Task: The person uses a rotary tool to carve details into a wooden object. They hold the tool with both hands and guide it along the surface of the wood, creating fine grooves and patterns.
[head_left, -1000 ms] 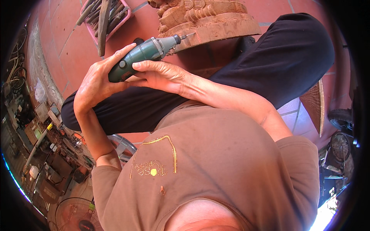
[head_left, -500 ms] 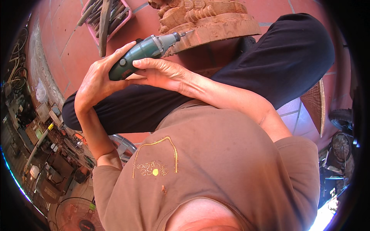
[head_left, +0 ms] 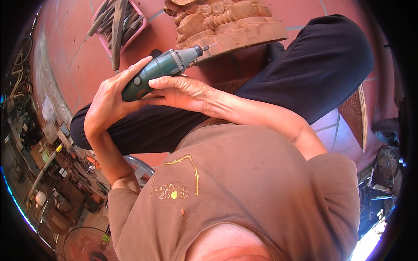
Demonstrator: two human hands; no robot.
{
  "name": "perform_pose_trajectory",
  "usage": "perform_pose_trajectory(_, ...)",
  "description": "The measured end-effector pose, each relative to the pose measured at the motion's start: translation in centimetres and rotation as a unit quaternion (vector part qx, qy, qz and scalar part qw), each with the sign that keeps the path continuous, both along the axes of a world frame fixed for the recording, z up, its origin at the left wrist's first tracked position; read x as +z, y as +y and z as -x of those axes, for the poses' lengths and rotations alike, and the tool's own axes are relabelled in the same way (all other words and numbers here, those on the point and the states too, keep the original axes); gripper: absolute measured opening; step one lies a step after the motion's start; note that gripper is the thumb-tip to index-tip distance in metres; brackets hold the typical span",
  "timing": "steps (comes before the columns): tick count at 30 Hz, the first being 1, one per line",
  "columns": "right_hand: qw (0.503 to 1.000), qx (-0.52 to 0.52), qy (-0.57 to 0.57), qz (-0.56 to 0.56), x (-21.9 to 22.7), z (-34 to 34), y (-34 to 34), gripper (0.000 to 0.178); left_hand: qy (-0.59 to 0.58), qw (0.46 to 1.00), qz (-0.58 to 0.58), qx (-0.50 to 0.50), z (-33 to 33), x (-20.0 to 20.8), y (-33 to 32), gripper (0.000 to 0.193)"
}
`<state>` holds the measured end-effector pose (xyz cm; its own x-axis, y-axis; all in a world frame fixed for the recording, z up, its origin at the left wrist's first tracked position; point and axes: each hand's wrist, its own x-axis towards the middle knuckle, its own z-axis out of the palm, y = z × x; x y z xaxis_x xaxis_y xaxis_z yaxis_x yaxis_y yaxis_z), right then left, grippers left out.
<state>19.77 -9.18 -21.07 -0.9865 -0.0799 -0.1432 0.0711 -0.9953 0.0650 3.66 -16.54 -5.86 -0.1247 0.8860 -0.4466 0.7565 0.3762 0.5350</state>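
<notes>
Left hand wraps the rear of a green and grey rotary tool, grip closed on the body. Right hand has its thumb on the same tool, fingers running underneath and partly hidden; grip narrow, looks like it shares the hold. Tool sits upper half of the frame, left of centre, tilted, thin bit pointing up-right at the carved wood piece, top centre. Bit overlaps the carving's base edge in view; can't tell if it touches or if it's spinning.

Step in hand reads as steadying or readying the tool beside the carving. Putting bit to wood would call for a firm two-hand hold and bit well clear of the dark trousers, right of the carving.

Containers: pink basket, upper left, packed with long, dark-looking hand tools; a long wooden bar lies across them and sticks out past the lower rim. Clear plastic bag, far left, contents not readable
</notes>
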Motion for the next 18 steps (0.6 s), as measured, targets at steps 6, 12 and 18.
perform_pose_trajectory(6, 1.000, -0.009, -0.001, 0.017, 0.4, -1.1, 0.3, 0.042, -0.015, 0.999, 0.033, 0.001, -0.8, 0.5, 0.6, 0.092)
perform_pose_trajectory(12, 1.000, -0.016, -0.006, 0.024, 0.6, -1.9, 0.8, 0.042, -0.016, 0.999, 0.035, -0.008, -1.3, 0.5, 1.5, 0.093)
perform_pose_trajectory(18, 0.999, -0.023, -0.007, 0.026, 0.6, -2.4, 1.1, 0.043, -0.022, 0.999, -0.010, -0.031, -1.5, -0.2, 1.5, 0.091)
